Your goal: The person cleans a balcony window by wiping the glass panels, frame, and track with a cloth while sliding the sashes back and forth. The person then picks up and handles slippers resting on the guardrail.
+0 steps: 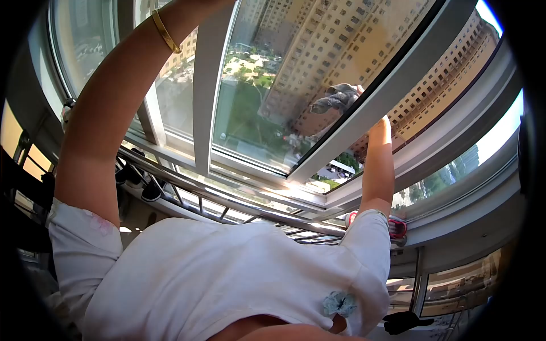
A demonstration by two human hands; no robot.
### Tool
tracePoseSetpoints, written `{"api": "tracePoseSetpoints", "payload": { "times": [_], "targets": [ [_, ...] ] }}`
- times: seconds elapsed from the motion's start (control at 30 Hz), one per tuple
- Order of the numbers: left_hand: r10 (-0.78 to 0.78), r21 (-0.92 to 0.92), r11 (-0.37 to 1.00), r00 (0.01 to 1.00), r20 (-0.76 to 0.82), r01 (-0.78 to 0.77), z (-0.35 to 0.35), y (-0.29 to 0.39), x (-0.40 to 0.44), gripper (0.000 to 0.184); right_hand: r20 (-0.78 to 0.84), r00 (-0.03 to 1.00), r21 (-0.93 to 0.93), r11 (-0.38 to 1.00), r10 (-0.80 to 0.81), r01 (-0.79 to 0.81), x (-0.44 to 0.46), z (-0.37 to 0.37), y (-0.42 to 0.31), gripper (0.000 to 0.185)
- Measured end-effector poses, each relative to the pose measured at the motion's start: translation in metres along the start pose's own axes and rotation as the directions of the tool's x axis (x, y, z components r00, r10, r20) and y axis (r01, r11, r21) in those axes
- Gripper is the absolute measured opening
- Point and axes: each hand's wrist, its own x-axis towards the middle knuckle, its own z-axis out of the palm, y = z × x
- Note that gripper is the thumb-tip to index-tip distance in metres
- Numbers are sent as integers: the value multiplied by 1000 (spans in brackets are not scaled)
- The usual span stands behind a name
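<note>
Running between white shirt (199,273) and window (250,108), metal railing (196,188) near dark shoes (151,191).

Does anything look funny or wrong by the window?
Shoes sit by the railing, a funny place for them. The gray cloth at the right hand looks odd too, because it's behind the glass. I see nothing spilled or broken.
</note>
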Motion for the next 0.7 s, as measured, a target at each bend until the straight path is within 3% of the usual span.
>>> {"api": "tracePoseSetpoints", "payload": {
  "times": [0.07, 0.1, 0.17, 0.3, 0.33, 0.37, 0.43, 0.5, 0.53, 0.57, 0.6, 0.67, 0.7],
  "targets": [
    [3, 26, 1000, 1000, -13, -2, -3, 5, 3, 68, -59, 973, 112, 967, -223, 228, -16, -13, -30, 34],
    [-22, 14, 1000, 1000, 8, 21, -5, 8, 4, 68, -131, 912, 119, 908, -388, 403, -25, -19, -44, 34],
    [-68, 4, 998, 997, 39, 68, -7, 8, 7, 66, -280, 620, -31, 652, -733, 758, -40, -22, -74, 41],
    [-42, -59, 997, 999, -2, 42, -7, 9, 8, 65, -197, 345, -288, 391, -918, 874, -80, 57, -107, 59],
    [-52, -62, 997, 998, 21, 54, -8, 9, 8, 66, -299, 123, -647, 296, -946, 703, -80, 111, -110, 61],
    [-63, -69, 995, 997, 43, 66, -9, 10, 8, 68, -294, -127, -896, 227, -947, 383, -76, 157, -113, 62],
    [-86, -71, 993, 993, 76, 91, -13, 13, 9, 69, -145, -101, -980, 129, -984, 150, -48, 173, -146, 60],
    [-101, -87, 990, 990, 93, 109, -16, 13, 10, 70, 81, -82, -996, -83, -993, 30, -3, 191, -177, 58],
    [-105, -102, 988, 990, 96, 115, -15, 12, 10, 70, 39, 191, -994, -57, -981, -89, 18, 191, -193, 55],
    [-109, -118, 986, 989, 98, 120, -14, 10, 10, 70, 548, -97, -759, -445, -831, -476, 55, 189, -194, 50],
    [-31, 412, 911, 993, 112, -19, -9, 9, 6, 70, 381, 117, -789, -388, -917, -475, 54, 231, -173, 46],
    [-108, 73, 992, 985, 133, 99, -8, 7, 8, 71, 539, 146, -714, -542, -829, -443, 72, 265, -126, 44],
    [-143, -102, 982, 977, 156, 160, -8, 7, 7, 71, 674, 40, -690, -647, -738, -325, 77, 283, -85, 42]
  ]
}}
